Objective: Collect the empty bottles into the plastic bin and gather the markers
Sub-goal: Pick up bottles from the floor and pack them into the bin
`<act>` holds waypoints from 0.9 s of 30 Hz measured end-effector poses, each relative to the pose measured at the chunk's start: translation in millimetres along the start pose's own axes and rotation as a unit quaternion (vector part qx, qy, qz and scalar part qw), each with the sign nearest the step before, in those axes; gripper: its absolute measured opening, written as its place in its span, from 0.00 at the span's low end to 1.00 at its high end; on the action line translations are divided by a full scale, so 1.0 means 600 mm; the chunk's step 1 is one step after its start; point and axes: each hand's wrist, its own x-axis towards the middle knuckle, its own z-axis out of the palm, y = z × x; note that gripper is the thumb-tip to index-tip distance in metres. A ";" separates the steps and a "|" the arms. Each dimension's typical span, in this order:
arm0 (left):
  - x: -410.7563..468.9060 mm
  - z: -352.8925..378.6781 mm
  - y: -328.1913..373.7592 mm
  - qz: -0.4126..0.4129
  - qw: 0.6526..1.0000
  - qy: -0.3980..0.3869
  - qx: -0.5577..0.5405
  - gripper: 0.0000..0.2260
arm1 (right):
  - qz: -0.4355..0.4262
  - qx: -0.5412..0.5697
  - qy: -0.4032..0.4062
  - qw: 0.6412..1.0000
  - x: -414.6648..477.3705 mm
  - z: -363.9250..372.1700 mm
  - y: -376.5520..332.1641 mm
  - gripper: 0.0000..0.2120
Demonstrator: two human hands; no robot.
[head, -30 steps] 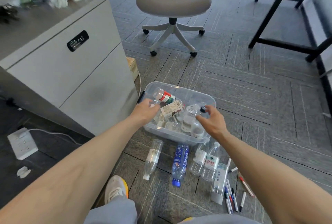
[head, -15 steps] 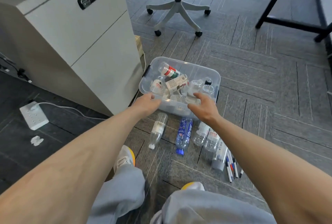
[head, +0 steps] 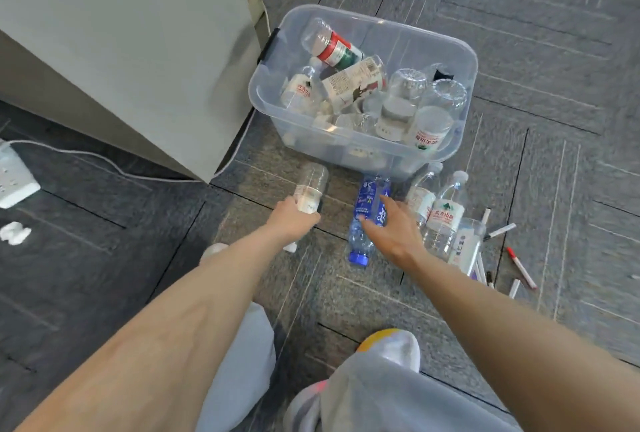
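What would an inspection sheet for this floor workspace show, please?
Surface: grey carpet floor.
Job's things: plastic bin part full of bottles; loose bottles and markers on the floor before it.
Clutter: white scrap.
Grips: left hand holds clear bottle; right hand open on blue bottle.
Cables: white cable from power strip.
Surroundings: grey cabinet left of bin.

Bin (head: 360, 151), bottles (head: 445, 220), markers (head: 519, 265) on floor (head: 554, 102)
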 end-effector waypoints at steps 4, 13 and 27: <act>0.090 0.043 -0.006 -0.030 0.997 0.053 -0.050 0.36 | 0.019 -0.007 0.080 0.997 0.046 0.028 0.028 0.22; 0.159 0.058 -0.007 -0.028 0.987 0.154 -0.044 0.36 | 0.028 0.020 0.144 0.989 0.096 0.047 0.041 0.24; -0.124 -0.149 0.002 0.031 0.954 0.151 -0.256 0.23 | 0.069 0.065 0.014 0.995 -0.113 -0.014 -0.052 0.22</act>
